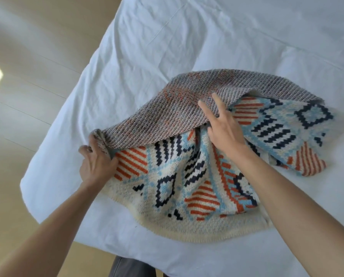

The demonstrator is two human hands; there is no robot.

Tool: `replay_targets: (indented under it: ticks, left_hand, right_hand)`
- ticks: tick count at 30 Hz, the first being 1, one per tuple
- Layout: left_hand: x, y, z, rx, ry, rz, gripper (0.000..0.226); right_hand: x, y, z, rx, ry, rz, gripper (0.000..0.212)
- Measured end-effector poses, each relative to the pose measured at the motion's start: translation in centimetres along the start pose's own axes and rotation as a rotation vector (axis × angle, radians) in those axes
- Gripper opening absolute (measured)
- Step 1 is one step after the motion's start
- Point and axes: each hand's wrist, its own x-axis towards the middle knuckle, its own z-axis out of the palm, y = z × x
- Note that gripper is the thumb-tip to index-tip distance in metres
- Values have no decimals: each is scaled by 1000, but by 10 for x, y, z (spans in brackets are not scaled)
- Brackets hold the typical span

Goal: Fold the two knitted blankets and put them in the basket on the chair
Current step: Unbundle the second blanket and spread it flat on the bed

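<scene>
Head: left fingers [94,145] around blanket [187,166] corner.

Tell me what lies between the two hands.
Only the patterned cream, orange and blue knitted blanket: its grey underside flap spans from left hand to right hand, head view.
</scene>
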Motion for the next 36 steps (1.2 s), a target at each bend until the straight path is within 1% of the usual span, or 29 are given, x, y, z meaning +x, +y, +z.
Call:
replay_targets:
  ticks: [2,4,5,7,10,12,14,15,17,19,20,21,22,23,24,26,28,30,31,33,36]
  left_hand:
    - [9,5,-3,29,-11,3,68]
    - [18,9,-6,70,-10,14,52]
    - [23,10,-8,84,0,10,43]
    - [33,12,-13,114,11,2,30]
    - [47,11,-22,192,-53,2,18]
    - [53,10,-27,272,-97,-11,18]
    - [57,12,-28,368,-85,-1,23]
    - [58,15,-29,395,-62,17,28]
    - [59,26,-30,371,-38,99,45]
    - [59,40,-29,316,-36,243,58]
    - [60,46,-27,304,-25,302,58]
    - [60,52,-24,297,-10,337,55]
    - [61,58,-21,287,6,348,48]
    - [60,64,-19,267,20,348,37]
    - [61,70,-18,233,27,338,27]
    - [64,77,-22,171,25,257,16]
    - [74,74,-29,142,16,111,12]
    - [86,62,-39,149,14,-8,17]
    - [91,57,-43,169,8,-44,21]
    - [97,49,-47,204,-13,-57,26]
    - [100,46,-44,157,-102,46,22]
  right_hand:
    - [17,2,4,-33,-120,32,85]
    - [32,3,8,-57,-188,98,70]
    - [39,3,8,-54,-165,114,58]
    - [58,0,1,-22,-53,115,38]
    - [95,-5,-24,56,93,91,29]
    - [118,-13,-46,88,101,50,24]
    - [135,-23,-63,63,15,41,15]
    - [141,-26,-67,33,-18,49,13]
    - [147,-27,-70,12,6,73,12]
    - [152,-25,-69,62,106,46,22]
    - [154,-25,-69,113,144,10,30]
    - [157,-26,-69,177,157,-30,37]
    - [160,-29,-70,247,137,-65,43]
    - [162,-32,-69,298,82,-86,48]
    - [163,-35,-68,316,11,-92,54]
    - [163,-35,-62,266,-84,-48,68]
    - [154,-28,-54,188,-27,13,78]
    - [140,-17,-49,105,54,28,82]
    - [132,-9,-47,67,65,35,83]
    - [117,11,-45,-7,28,96,83]
    - [108,44,-41,-82,-95,269,83]
